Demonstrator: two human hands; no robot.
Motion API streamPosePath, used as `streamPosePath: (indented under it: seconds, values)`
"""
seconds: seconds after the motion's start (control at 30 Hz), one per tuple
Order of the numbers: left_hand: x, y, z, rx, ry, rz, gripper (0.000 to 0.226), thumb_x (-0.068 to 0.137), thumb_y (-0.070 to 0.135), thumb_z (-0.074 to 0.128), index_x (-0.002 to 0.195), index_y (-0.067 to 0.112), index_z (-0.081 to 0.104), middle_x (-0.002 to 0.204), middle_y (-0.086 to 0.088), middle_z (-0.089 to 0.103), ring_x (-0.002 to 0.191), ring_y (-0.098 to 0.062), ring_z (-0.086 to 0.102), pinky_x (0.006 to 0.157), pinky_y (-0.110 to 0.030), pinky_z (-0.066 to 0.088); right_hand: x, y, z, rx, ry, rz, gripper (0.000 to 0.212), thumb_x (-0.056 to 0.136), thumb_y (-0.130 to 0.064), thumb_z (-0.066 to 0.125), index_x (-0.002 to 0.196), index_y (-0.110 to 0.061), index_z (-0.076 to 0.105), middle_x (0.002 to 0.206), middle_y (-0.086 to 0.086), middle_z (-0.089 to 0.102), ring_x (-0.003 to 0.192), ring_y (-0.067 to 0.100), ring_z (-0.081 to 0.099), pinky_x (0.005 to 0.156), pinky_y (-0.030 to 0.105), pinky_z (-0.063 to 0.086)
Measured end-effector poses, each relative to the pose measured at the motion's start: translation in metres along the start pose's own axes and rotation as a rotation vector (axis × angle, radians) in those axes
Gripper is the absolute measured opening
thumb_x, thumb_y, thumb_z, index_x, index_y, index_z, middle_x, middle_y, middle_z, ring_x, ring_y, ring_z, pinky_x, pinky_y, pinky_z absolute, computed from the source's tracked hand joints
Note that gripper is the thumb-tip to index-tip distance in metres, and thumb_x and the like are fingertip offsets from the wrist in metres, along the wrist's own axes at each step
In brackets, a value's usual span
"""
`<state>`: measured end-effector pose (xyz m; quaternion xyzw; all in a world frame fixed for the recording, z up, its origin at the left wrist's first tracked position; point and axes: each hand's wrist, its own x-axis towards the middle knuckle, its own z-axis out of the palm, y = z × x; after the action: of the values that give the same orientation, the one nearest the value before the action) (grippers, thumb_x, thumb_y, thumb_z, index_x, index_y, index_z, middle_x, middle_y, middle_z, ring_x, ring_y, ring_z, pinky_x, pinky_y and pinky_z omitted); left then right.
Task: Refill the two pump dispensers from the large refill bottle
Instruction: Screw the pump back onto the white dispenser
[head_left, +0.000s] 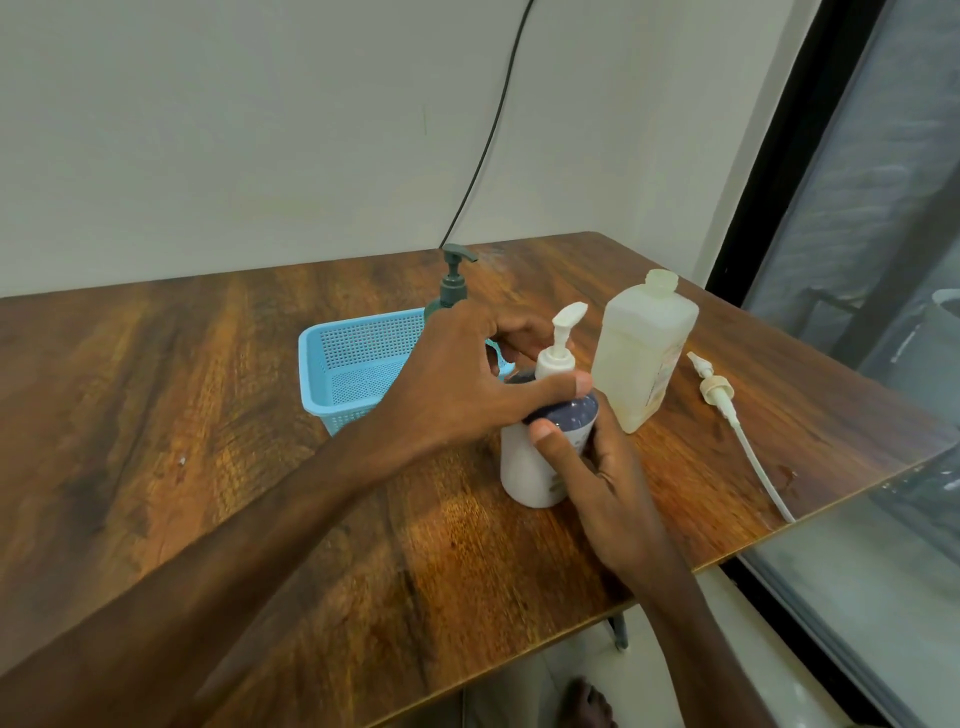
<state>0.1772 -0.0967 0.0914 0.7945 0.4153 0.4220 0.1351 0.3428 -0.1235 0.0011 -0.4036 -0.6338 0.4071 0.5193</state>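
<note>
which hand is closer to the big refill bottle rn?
Right. The right hand grips the white pump dispenser just in front of the refill bottle. The left hand is on the dispenser's collar, further left of it.

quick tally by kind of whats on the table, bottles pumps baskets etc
Pump dispensers: 2, white dispenser and green dispenser
Refill bottles: 1, large refill bottle, neck open
Loose pumps: 1, loose pump lying flat
Baskets: 1, blue basket
Total: 5
</note>
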Motion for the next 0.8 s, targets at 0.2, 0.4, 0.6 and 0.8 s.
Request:
streamPosePath:
  seconds: [0.2,0.4,0.6,0.8]
  values:
    - [-0.008,0.003,0.011,-0.060,0.145,-0.087,0.016,0.077,0.042,0.089,0.088,0.037,0.078,0.072,0.028,0.070,0.075,0.009,0.069,0.064,-0.009,0.050,0.001,0.000,-0.001,-0.021,0.003,0.002,0.059,0.089,-0.046,0.062,0.144,-0.033,0.042,0.129,-0.030,0.058,0.117,-0.009,0.057,0.087,0.009,0.050]
    - [0.000,0.004,0.005,0.000,0.043,0.032,0.014,0.086,0.031,0.084,0.084,0.017,0.084,0.068,0.016,0.071,0.060,-0.001,0.058,0.054,-0.010,0.036,0.001,-0.002,-0.001,-0.010,-0.016,-0.018,0.054,0.091,-0.041,0.061,0.141,-0.030,0.045,0.124,-0.026,0.062,0.115,-0.005,0.059,0.088,0.015,0.052]
    - [0.012,-0.009,-0.003,-0.004,-0.119,0.084,0.025,0.088,0.037,0.081,0.083,0.012,0.082,0.069,0.004,0.071,0.063,-0.011,0.057,0.057,-0.013,0.037,0.001,-0.001,-0.002,0.003,-0.023,-0.009,0.057,0.090,-0.042,0.062,0.143,-0.031,0.044,0.124,-0.024,0.062,0.115,-0.002,0.060,0.089,0.018,0.053]
    - [0.010,-0.013,-0.006,-0.020,-0.141,0.079,0.025,0.089,0.039,0.078,0.089,0.015,0.082,0.073,0.010,0.071,0.067,-0.003,0.058,0.060,-0.011,0.039,0.002,0.002,-0.002,0.004,-0.013,0.009,0.061,0.087,-0.048,0.064,0.143,-0.035,0.042,0.126,-0.024,0.061,0.115,-0.005,0.059,0.090,0.018,0.053]
